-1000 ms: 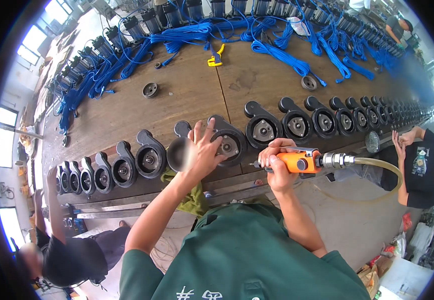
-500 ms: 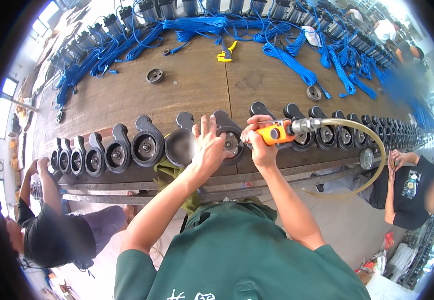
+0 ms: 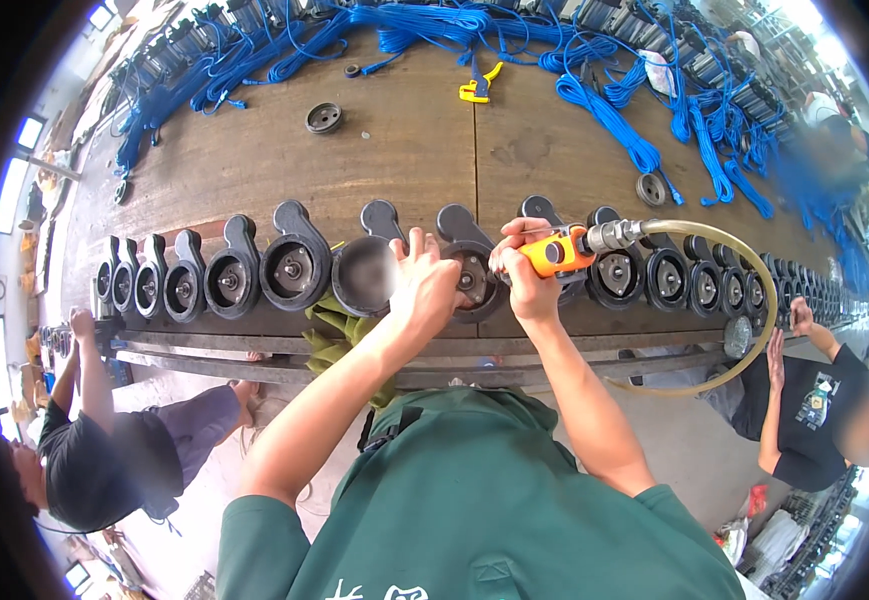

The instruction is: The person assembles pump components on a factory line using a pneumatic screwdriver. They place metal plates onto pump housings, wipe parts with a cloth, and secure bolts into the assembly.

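My right hand (image 3: 532,278) is wrapped around an orange air screwdriver (image 3: 561,254), which lies nearly level. A metal fitting joins its right end to a clear yellowish hose (image 3: 759,270). The tool's left end points at a black round housing (image 3: 472,262) with a raised lobe and a metal hub; its tip is hidden by my fingers. My left hand (image 3: 422,284) grips the left side of that housing, with the thumb low near the hub. Just left of it is another such housing (image 3: 362,272), partly blurred.
More black housings (image 3: 296,268) line the near table edge on both sides. Blue cable coils (image 3: 604,125) lie along the far side, near a yellow-handled tool (image 3: 478,84) and a loose metal disc (image 3: 324,118). One person (image 3: 124,450) is at left, another (image 3: 824,400) at right.
The view has shifted, moving the bench slightly. My left fingers have drawn in closer around the housing. The air screwdriver stays beside it. The right-hand person's hands have moved apart.
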Demonstrator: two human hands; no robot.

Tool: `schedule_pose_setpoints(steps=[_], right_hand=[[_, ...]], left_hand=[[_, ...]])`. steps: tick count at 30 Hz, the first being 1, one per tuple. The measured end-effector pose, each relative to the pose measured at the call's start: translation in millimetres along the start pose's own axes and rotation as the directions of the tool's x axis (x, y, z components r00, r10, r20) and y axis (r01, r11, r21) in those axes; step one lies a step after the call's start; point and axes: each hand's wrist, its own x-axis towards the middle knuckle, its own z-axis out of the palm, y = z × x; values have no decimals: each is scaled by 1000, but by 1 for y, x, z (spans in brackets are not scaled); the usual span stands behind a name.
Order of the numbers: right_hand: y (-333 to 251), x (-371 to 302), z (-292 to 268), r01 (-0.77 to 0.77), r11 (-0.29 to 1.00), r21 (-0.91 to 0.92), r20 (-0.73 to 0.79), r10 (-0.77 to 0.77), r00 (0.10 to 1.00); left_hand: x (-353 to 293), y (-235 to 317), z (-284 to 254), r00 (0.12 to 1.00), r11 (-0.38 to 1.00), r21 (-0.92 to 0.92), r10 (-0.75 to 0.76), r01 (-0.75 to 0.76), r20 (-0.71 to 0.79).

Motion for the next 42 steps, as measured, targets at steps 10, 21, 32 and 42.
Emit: schedule_pose_setpoints(steps=[10,21,32,42], right_hand=[[-1,23,13,25,998,65,6,-25,1000],[8,24,12,44,997,68,28,-46,999],[6,28,11,19,999,38,41,-20,999],[12,27,23,18,995,95,95,-27,995]], left_hand=[[-2,-1,10,998,999,45,23,-20,-55],[-1,-2,6,999,1000,29,11,-10,-42],[5,-2,-4,998,998,60,21,-25,64],[-5,-6,14,975,995,83,67,-51,-212]])
